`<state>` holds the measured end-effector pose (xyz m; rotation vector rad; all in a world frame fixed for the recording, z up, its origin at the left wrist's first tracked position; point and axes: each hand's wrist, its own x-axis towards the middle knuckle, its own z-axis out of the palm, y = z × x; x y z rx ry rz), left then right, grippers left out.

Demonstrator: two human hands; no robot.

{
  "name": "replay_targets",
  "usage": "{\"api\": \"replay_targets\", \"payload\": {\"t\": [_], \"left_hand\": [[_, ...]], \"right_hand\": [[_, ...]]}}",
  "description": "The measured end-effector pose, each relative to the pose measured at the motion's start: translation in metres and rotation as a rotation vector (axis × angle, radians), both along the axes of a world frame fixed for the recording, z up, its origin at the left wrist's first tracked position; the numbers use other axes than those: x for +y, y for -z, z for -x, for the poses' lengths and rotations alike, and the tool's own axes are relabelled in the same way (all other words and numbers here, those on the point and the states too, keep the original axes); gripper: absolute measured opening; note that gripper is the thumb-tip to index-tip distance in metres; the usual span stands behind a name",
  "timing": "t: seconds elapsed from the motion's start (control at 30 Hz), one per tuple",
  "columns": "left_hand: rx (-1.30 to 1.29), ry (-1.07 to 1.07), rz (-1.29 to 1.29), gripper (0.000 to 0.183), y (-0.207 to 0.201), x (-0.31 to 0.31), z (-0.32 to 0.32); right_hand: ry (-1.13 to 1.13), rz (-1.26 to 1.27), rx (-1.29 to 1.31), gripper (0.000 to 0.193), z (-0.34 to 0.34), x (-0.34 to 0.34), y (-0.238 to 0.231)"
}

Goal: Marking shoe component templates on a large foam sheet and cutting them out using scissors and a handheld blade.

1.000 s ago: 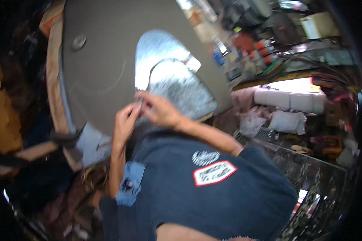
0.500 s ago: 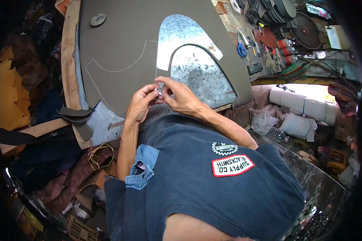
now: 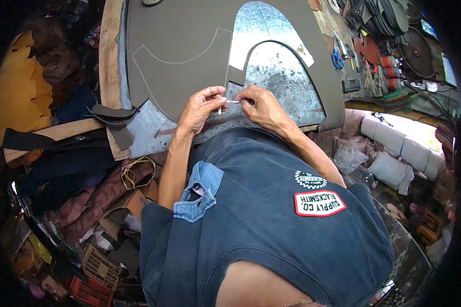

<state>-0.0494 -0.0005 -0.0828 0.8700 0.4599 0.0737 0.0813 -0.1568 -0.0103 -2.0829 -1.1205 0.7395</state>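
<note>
My left hand (image 3: pixel 204 109) and my right hand (image 3: pixel 263 106) are held close together above the near edge of the worktable. A thin pale strip (image 3: pixel 233 102) spans the small gap between their fingertips, pinched at both ends. A short white stick (image 3: pixel 219 110) pokes down from my left fingers; I cannot tell its kind. Below and beyond lies a dark grey-brown sheet (image 3: pixel 174 46) with a curved outline drawn on it in white. Shiny, stained metal (image 3: pixel 281 71) shows through curved cut-outs in the sheet, with a narrow dark arch between them.
Dark offcuts (image 3: pixel 115 115) lie at the table's left corner. To the right are blue-handled scissors (image 3: pixel 337 59), pens and other tools, and stacked dark pieces (image 3: pixel 381 18). A yellow-brown hide (image 3: pixel 20 92) hangs at far left. Crates (image 3: pixel 101 266) and scraps crowd the floor.
My hands were together at the fingertips and have drawn apart, baring the pale strip between them. The whole view has shifted, so the table sits higher and farther right.
</note>
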Motion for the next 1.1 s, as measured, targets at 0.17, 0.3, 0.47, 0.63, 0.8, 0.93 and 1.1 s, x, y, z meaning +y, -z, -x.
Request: {"api": "replay_targets", "payload": {"t": [0.17, 0.3, 0.47, 0.63, 0.8, 0.93, 1.1], "left_hand": [[0.082, 0.177, -0.146, 0.023, -0.008, -0.004, 0.004], [0.136, 0.217, -0.125, 0.019, -0.002, -0.01, 0.012], [0.162, 0.203, -0.085, 0.019, 0.005, -0.016, 0.024], [0.045, 0.189, 0.102, 0.015, 0.004, -0.017, 0.032], [0.018, 0.232, 0.179, 0.013, 0.003, -0.018, 0.037], [0.026, 0.297, 0.14, 0.015, 0.0, -0.017, 0.039], [0.03, 0.393, -0.069, 0.017, -0.006, -0.018, 0.035]], "right_hand": [[0.103, 0.036, 0.296, 0.022, -0.001, -0.003, -0.001], [0.075, 0.122, 0.412, 0.019, -0.007, -0.007, 0.003], [0.102, 0.083, 0.535, 0.022, -0.01, -0.013, 0.003], [0.108, 0.116, 0.537, 0.02, -0.012, -0.017, 0.005], [0.107, 0.152, 0.557, 0.016, -0.015, -0.018, 0.001], [0.128, 0.133, 0.542, 0.018, -0.014, -0.019, -0.002], [0.132, 0.137, 0.497, 0.017, -0.016, -0.02, -0.008]]}}
